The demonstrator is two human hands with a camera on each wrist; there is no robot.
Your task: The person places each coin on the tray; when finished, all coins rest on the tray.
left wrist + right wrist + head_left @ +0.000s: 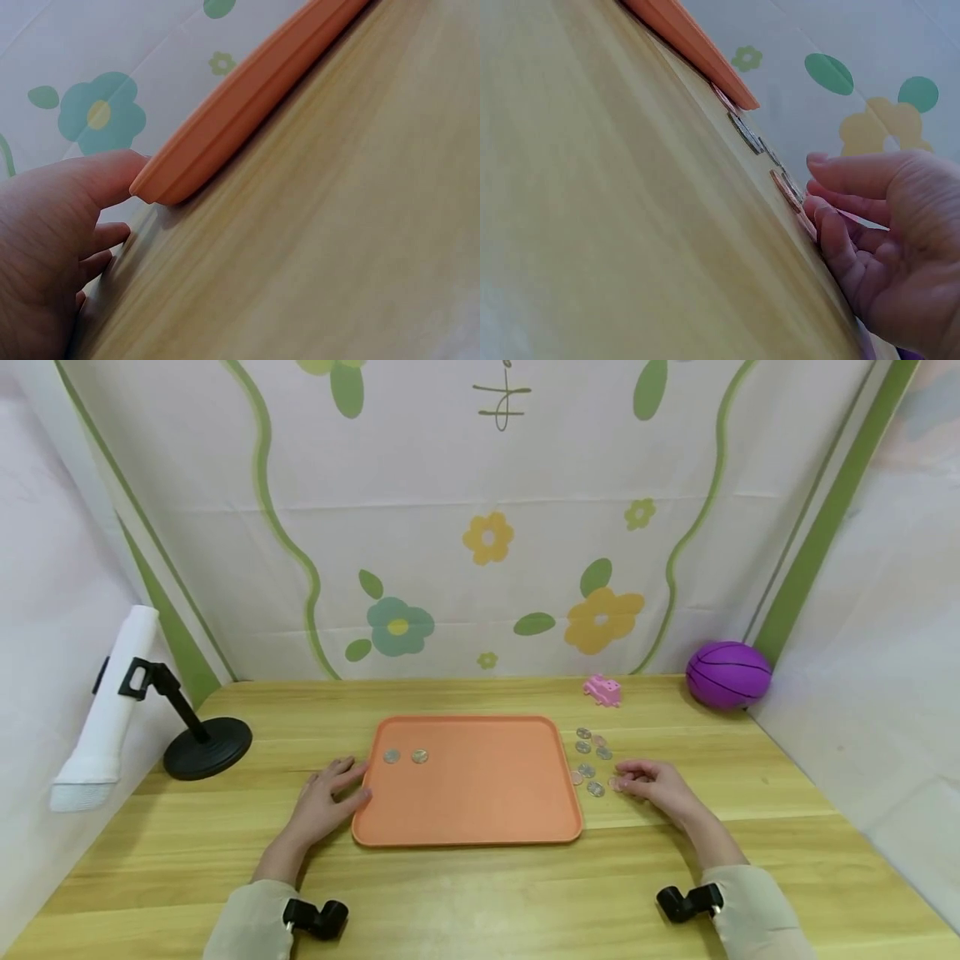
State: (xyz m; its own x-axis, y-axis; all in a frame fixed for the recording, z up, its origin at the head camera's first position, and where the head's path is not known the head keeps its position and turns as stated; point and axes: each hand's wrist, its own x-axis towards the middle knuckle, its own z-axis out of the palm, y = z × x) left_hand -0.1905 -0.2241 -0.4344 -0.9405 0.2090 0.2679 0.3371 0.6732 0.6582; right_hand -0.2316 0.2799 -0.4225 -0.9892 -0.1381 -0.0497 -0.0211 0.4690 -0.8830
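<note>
Wooden table (480,893), and on it the orange tray (480,810) set square in front of you; it holds two silver coins (405,757) side by side near its far left corner and nothing else that shows. Your left hand (326,795) lies flat on the table against the tray's left rim, fingers straight and relaxed, thumb touching the edge in the left wrist view, steadying rather than gripping. The loose coins (588,758) lie scattered on the bare wood just beside the tray's right rim. Your right hand (651,783) sits at the near end of that scatter, fingers curled down, tips closing on one coin (615,783) that lies flat; whether it has left the wood, I cannot tell. Judged step: picking up a coin, with two seemingly already carried over. Next move likely calls for getting an edge of the flat coin up, then a short carry left over the rim.
</note>
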